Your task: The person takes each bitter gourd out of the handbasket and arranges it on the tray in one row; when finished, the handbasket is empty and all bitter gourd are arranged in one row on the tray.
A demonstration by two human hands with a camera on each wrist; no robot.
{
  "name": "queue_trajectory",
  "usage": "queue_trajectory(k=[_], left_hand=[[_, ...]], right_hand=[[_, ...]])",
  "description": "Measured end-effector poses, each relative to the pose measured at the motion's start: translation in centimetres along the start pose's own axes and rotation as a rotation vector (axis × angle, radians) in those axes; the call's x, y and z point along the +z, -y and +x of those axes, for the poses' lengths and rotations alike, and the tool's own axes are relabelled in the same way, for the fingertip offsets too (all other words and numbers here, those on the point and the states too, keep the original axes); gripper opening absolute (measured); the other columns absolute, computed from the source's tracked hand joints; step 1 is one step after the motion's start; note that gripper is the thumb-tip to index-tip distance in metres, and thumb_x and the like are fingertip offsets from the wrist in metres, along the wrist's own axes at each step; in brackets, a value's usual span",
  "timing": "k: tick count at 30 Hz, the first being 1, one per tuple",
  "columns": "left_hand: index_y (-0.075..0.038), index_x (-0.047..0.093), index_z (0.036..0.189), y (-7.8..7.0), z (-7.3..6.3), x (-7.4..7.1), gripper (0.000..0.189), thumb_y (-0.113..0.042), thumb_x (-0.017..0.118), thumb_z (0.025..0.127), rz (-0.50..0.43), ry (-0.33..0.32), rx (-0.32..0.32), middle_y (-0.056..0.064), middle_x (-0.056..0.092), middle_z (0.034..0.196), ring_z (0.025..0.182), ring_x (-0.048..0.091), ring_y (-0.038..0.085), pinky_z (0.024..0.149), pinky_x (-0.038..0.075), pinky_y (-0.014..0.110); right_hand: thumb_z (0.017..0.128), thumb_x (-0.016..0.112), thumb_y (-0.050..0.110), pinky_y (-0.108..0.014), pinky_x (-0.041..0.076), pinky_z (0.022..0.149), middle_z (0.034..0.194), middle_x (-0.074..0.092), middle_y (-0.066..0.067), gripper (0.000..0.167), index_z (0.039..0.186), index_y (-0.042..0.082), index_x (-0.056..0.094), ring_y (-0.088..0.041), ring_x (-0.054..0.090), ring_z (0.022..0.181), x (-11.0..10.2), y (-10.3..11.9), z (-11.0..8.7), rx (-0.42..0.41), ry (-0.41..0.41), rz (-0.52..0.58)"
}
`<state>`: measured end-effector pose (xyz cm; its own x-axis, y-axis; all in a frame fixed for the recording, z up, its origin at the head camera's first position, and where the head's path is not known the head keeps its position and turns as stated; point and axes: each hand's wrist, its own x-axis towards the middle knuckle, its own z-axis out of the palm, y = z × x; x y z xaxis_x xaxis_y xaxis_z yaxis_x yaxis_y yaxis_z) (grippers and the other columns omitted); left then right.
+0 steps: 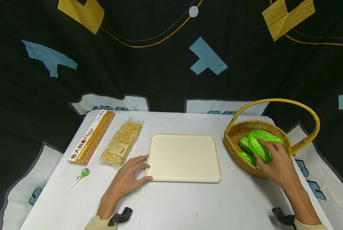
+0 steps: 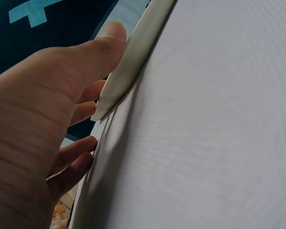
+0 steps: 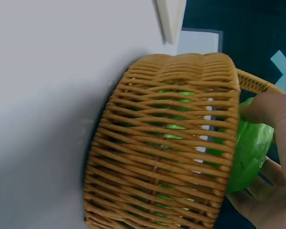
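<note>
In the head view my right hand (image 1: pixel 277 163) reaches into a wicker basket (image 1: pixel 235 156). It pinches a shiny green bitter melon (image 1: pixel 257 148) between thumb and fingers. Several more green melons (image 1: pixel 247 158) lie under and beside that one. Through the weave of the basket (image 3: pixel 157 143), the right wrist view shows bits of green, and the held melon (image 3: pixel 250 152) shows at the rim. My left hand (image 1: pixel 128 177) touches the left edge of a cream tray (image 1: pixel 185 156), with spread, loosely bent fingers and the thumb near its front left corner.
Left of the tray lie a clear bag of corn kernels (image 1: pixel 123 140), a pasta box (image 1: pixel 92 137) and a green-wrapped lollipop (image 1: pixel 84 172). A tall handle (image 1: pixel 315 118) arches over the basket at the table's right edge. Dark patterned cloth (image 1: pixel 148 70) hangs behind the white table (image 1: pixel 188 204).
</note>
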<state>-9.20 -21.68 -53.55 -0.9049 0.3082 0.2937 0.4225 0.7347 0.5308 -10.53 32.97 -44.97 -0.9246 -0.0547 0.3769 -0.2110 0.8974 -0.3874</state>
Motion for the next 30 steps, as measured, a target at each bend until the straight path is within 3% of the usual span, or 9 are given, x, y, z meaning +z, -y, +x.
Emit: queue_trajectory(k=[16,21,30], left_hand=[[-0.019,0.08,0.115,0.1,0.1,0.0,0.045,-0.041,0.097,0.079,-0.007,-0.005,0.022,0.0,0.062,0.155,0.143,0.057,0.03,0.122,0.044,0.049],[-0.019,0.08,0.116,0.1,0.1,-0.1,0.046,-0.042,0.096,0.08,-0.003,0.001,0.021,0.001,0.062,0.155,0.143,0.057,0.031,0.122,0.045,0.051],[-0.02,0.08,0.117,0.3,0.0,0.0,0.046,-0.042,0.096,0.08,-0.011,0.003,0.018,0.002,0.061,0.155,0.143,0.057,0.031,0.122,0.045,0.051]], right_hand=[[0.075,0.093,0.006,-0.068,0.06,0.071,0.125,0.059,-0.025,0.081,0.15,0.009,0.062,-0.044,0.063,0.098,-1.0,2.8,-0.2,-0.144,-0.106,0.021],[0.073,0.094,0.006,-0.06,0.061,0.068,0.123,0.062,-0.022,0.083,0.15,0.011,0.063,-0.037,0.065,0.097,-1.2,4.0,-0.2,-0.188,-0.123,0.02],[0.073,0.095,0.01,-0.055,0.062,0.068,0.123,0.063,-0.02,0.082,0.148,0.01,0.063,-0.034,0.066,0.094,-1.2,5.1,-0.1,-0.177,-0.113,0.022]])
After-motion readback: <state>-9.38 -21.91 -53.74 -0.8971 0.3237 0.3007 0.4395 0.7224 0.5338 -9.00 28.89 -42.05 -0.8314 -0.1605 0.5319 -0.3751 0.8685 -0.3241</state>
